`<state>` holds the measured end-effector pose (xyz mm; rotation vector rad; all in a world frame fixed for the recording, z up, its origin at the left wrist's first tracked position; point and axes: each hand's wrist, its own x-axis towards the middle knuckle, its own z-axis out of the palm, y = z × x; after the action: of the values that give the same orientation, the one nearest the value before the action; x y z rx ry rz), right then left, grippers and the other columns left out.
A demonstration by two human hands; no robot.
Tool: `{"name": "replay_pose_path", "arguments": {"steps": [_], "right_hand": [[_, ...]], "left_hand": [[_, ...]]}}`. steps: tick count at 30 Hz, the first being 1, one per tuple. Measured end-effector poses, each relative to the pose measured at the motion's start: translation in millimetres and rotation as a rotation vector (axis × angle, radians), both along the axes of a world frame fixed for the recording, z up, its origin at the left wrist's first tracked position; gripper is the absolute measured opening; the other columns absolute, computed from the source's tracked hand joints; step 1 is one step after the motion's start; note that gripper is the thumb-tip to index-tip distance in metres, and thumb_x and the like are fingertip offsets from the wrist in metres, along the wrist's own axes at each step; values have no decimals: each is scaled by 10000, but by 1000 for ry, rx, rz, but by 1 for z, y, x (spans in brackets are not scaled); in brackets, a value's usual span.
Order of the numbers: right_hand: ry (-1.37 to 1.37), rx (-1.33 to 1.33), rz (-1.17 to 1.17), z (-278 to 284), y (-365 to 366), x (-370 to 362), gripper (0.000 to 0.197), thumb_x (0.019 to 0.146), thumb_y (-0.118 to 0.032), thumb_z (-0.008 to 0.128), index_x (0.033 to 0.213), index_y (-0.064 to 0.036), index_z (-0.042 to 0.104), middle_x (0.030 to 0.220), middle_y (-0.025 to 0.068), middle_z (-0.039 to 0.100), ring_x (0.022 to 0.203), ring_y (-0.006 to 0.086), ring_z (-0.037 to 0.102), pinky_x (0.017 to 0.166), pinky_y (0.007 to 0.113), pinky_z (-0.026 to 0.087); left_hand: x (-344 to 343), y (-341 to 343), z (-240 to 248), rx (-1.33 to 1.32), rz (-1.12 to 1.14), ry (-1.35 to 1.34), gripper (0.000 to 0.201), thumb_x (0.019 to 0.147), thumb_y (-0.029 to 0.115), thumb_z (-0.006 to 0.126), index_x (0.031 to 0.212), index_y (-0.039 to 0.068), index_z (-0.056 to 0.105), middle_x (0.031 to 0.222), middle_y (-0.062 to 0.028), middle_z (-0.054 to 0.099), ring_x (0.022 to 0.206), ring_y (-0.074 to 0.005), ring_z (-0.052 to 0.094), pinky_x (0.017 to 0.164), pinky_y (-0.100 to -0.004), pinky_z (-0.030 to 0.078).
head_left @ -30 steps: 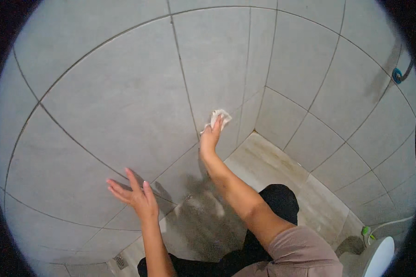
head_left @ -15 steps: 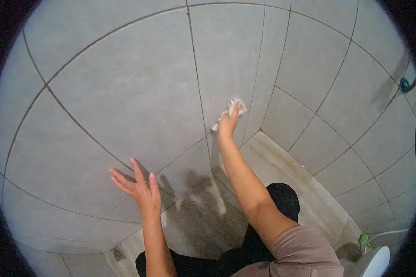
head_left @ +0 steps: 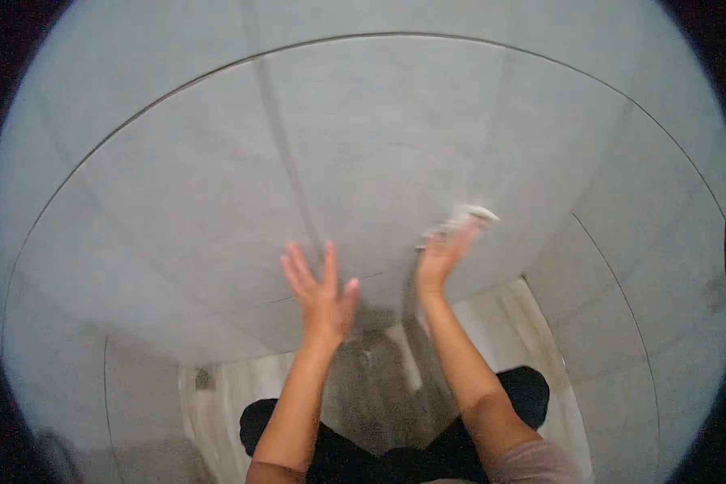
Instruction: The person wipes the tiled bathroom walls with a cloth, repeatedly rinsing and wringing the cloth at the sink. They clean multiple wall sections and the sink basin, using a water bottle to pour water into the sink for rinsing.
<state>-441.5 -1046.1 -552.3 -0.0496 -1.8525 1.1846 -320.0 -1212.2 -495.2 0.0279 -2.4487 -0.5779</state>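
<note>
My right hand (head_left: 444, 256) presses a white cloth (head_left: 469, 218) against the grey tiled wall (head_left: 379, 137) in front of me. The cloth is crumpled and blurred by motion, sticking out above and to the left of the fingers. To the left, my left hand (head_left: 321, 305) has its fingers spread and holds nothing. It is close to the same wall, and whether its fingertips touch the tiles I cannot tell.
Below the hands lies a beige, streaked floor (head_left: 508, 323) with a dark drain grate (head_left: 205, 378) near its left corner. A side wall (head_left: 621, 323) meets the front wall at the right. My dark-clothed knees (head_left: 524, 395) are bent close to the wall.
The view has swung to the right-left centre of the wall and blurred. Both hands appear farther right in the picture and nearer each other in height. The cloth stays in my right hand.
</note>
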Motion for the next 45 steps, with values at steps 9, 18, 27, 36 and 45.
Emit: {"name": "replay_pose_path", "arguments": {"steps": [9, 18, 27, 36, 45], "right_hand": [[222, 489, 171, -15, -66, 40, 495, 819, -127, 490, 1302, -45, 417, 1417, 186, 261, 1327, 370, 187, 1064, 504, 121], [-550, -899, 1211, 53, -77, 106, 464, 806, -7, 445, 1268, 1, 406, 1265, 157, 446, 1128, 284, 461, 952, 377, 365], [-735, -1053, 1722, 155, -88, 130, 441, 850, -94, 514, 1257, -1, 373, 1148, 119, 515, 1034, 237, 537, 846, 340, 461], [-784, -934, 1748, 169, -100, 198, 423, 864, -116, 519, 1251, -7, 386, 1183, 121, 507, 1057, 236, 527, 874, 351, 460], [-1152, -874, 1776, -12, -179, 355, 309, 853, -117, 514, 1135, 8, 492, 1001, 95, 591, 862, 213, 600, 730, 330, 494]], "left_hand": [[14, -16, 6, 38, 158, 120, 655, 819, 349, 553, 1390, 163, 294, 1440, -220, 137, 1289, -458, 163, 977, -623, 183], [63, 5, 38, 241, 510, -48, 540, 869, 348, 496, 1367, 209, 343, 1460, -183, 104, 1314, -431, 123, 995, -590, 154], [163, 54, 86, 413, 634, -17, 467, 911, 367, 440, 1352, 233, 369, 1466, -160, 111, 1339, -403, 79, 1018, -595, 117], [291, 54, 54, 450, 715, -364, 508, 902, 475, 402, 1334, 207, 393, 1442, -156, 214, 1328, -368, 179, 1033, -568, 146], [390, 10, -15, 543, 785, -868, 635, 829, 490, 492, 1364, 189, 331, 1420, -179, 249, 1334, -368, 155, 989, -662, 80]]}}
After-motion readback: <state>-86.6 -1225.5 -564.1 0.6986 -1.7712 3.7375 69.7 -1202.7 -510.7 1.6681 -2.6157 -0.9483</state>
